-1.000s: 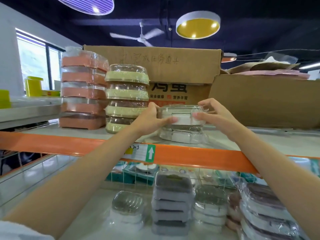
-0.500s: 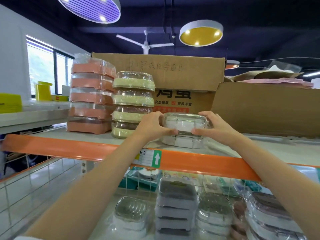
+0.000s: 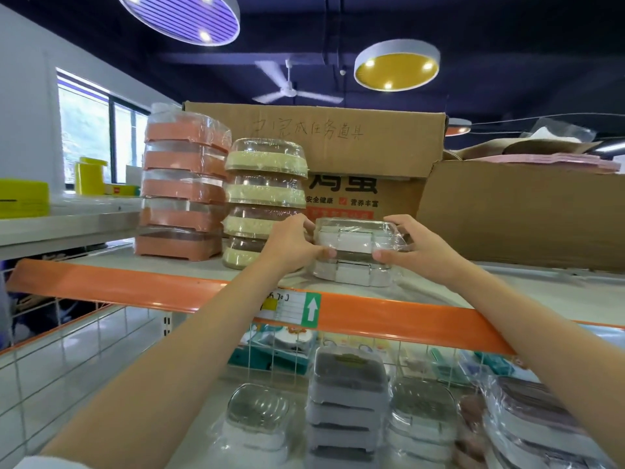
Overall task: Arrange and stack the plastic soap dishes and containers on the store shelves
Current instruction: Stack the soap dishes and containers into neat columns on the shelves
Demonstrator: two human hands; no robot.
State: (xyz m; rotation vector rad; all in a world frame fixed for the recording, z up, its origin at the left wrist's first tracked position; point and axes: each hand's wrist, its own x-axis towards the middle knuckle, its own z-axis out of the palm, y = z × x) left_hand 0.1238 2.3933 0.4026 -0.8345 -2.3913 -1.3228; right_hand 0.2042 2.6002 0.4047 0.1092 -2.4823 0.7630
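Change since earlier frame: both hands, which half a second ago held the white soap dish (image 3: pixel 351 236) with the right fingers just closing in, now clamp it from either side; the view has tipped slightly upward.
Left hand (image 3: pixel 292 245): fingers curled round the dish's left end, thumb on its front edge.
Right hand (image 3: pixel 411 247): fingers wrapped over the right end, thumb pressing the front.
White soap dish: film-wrapped, level, resting on a second white dish (image 3: pixel 353 274) that stands on the upper shelf (image 3: pixel 142 265).
Upper shelf: pale board with an orange front rail (image 3: pixel 389 319) bearing a price label with a green arrow (image 3: pixel 292 309).
Neighbouring stacks: cream dishes (image 3: pixel 265 198) just left of the held dish; taller orange dishes (image 3: pixel 182 187) beside those.
Behind: cardboard box (image 3: pixel 338 147) with handwriting on its flap; a second brown box (image 3: pixel 521 211) to the right.
Lower shelf: wire-backed, carrying grey stacked dishes (image 3: pixel 346 407) and further wrapped dishes on either side.
Room: dark ceiling, a yellow round lamp (image 3: pixel 397 66), a purple round lamp (image 3: pixel 179 15), a white ceiling fan (image 3: pixel 291 91), and a window (image 3: pixel 91 137) at left.
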